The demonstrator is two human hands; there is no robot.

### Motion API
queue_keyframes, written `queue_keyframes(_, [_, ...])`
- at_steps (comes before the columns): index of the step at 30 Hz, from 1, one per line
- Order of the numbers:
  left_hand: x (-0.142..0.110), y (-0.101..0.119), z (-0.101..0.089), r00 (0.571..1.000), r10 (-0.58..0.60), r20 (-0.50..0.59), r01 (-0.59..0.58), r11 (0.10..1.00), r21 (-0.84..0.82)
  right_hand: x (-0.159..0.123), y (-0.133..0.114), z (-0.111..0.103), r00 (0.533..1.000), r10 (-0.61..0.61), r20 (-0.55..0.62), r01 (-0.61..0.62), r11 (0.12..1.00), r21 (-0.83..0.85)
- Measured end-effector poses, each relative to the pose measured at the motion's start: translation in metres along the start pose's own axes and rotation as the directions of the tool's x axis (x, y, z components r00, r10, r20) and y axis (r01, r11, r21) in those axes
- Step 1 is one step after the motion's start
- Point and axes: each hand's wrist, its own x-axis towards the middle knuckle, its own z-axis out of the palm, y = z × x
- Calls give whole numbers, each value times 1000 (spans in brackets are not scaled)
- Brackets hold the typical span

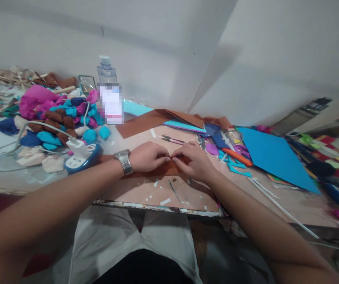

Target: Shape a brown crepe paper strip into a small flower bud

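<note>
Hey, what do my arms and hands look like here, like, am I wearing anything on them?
Your left arm shows no sleeve, and a silver watch with a metal band sits at the wrist. Your right arm shows no sleeve or watch. Your left hand and right hand are gloveless. Rings or small markings can't be made out.

Muted indoor light reaches my table (134, 194), leaving soft shadows beneath my right hand (193, 159) and across the grey wall (146, 51). Wide-angle stretch swells my forearms (258, 209) toward the corners; the far edges blur, and coarse pixels cover the bright screen (112, 102).
</note>
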Motion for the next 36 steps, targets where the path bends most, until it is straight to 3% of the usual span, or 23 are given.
queue_keyframes(18, [0, -7, 0, 997, -65, 38, 68, 992, -108, -1, 3, 2, 996, -75, -57, 74, 997, -16])
queue_keyframes(36, [1, -6, 0, 997, -63, 44, 66, 994, -81, -1, 2, 1, 994, -82, -68, 81, 997, -8])
